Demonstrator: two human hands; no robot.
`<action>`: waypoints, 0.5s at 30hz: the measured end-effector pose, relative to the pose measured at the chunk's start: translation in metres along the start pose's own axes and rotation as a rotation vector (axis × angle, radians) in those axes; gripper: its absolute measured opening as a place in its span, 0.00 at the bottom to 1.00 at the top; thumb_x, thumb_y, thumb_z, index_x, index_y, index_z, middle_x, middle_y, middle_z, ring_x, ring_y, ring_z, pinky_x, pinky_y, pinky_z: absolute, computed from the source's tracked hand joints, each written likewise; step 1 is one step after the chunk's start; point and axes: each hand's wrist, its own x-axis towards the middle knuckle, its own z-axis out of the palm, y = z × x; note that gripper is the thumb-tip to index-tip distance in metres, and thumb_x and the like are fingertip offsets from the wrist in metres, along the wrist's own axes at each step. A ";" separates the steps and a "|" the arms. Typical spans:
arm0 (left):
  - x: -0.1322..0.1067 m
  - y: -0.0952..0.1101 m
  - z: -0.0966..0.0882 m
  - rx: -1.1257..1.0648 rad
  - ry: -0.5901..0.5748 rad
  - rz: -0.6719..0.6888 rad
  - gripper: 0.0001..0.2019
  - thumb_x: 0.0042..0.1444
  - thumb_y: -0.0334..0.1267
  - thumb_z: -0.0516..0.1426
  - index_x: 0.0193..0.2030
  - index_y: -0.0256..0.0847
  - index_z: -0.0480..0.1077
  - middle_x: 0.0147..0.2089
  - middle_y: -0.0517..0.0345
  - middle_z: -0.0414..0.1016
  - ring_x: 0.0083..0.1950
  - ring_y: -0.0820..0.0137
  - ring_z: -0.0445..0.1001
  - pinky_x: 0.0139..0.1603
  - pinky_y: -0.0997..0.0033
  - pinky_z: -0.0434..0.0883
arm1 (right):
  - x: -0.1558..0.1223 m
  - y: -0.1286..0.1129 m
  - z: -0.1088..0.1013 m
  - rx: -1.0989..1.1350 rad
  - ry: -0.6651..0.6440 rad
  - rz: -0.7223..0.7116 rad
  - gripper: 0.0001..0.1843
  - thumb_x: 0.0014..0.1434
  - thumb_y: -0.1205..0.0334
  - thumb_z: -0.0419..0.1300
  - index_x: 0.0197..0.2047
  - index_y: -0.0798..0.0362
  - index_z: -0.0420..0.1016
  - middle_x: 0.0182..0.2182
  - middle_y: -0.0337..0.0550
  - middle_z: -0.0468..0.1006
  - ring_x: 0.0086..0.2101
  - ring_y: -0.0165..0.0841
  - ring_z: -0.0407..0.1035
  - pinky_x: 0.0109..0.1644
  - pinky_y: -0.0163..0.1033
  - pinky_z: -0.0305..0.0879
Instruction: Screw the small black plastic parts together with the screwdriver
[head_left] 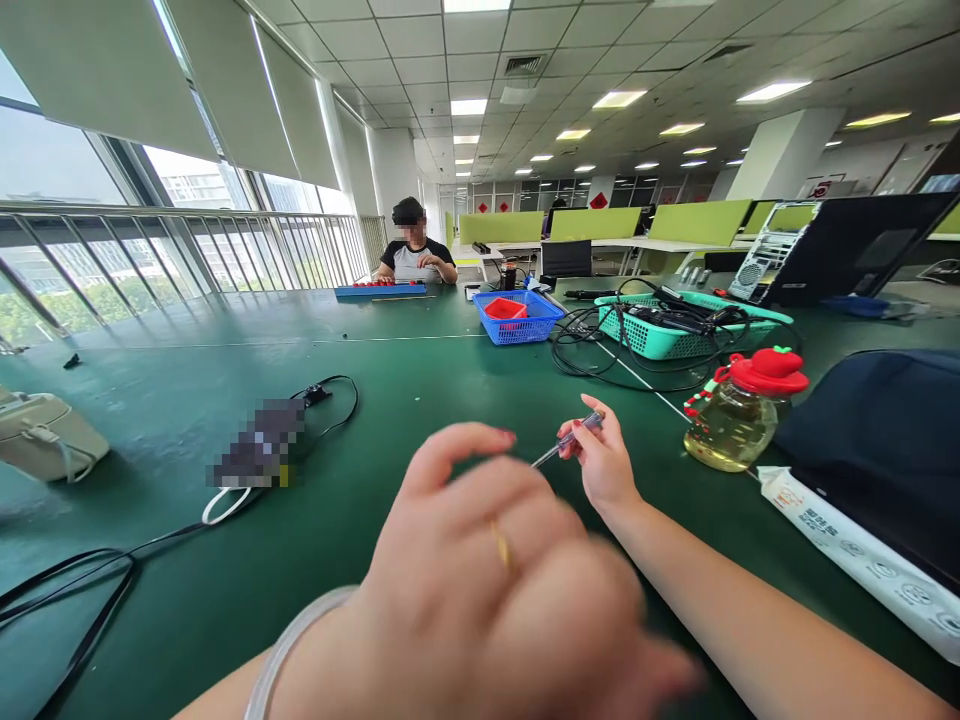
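My right hand [606, 468] is closed around the clear handle of a small screwdriver [581, 430]. Its thin metal shaft points down and left, its tip passing behind my left hand [502, 570]. That left hand is raised close to the camera, back towards me, a gold ring on one finger and a pale bracelet on the wrist. Its fingers bend away and are partly smeared by motion, so whether they hold anything is hidden. Both hands are above the green table [390, 390].
A jar with a red lid [731, 420], a dark bag [877, 440] and a white packet [855, 550] lie right. Further back are a blue basket [517, 328] and a teal basket [660, 342] of cables. A lanyard pouch [259, 440] lies left. Someone [412, 250] sits opposite.
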 end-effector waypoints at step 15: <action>0.010 -0.118 0.128 0.062 -0.386 -0.288 0.17 0.59 0.49 0.59 0.52 0.44 0.71 0.56 0.53 0.74 0.61 0.58 0.65 0.63 0.54 0.62 | -0.005 -0.003 0.001 -0.131 -0.055 -0.167 0.24 0.60 0.54 0.59 0.57 0.46 0.59 0.31 0.35 0.75 0.26 0.30 0.68 0.34 0.41 0.71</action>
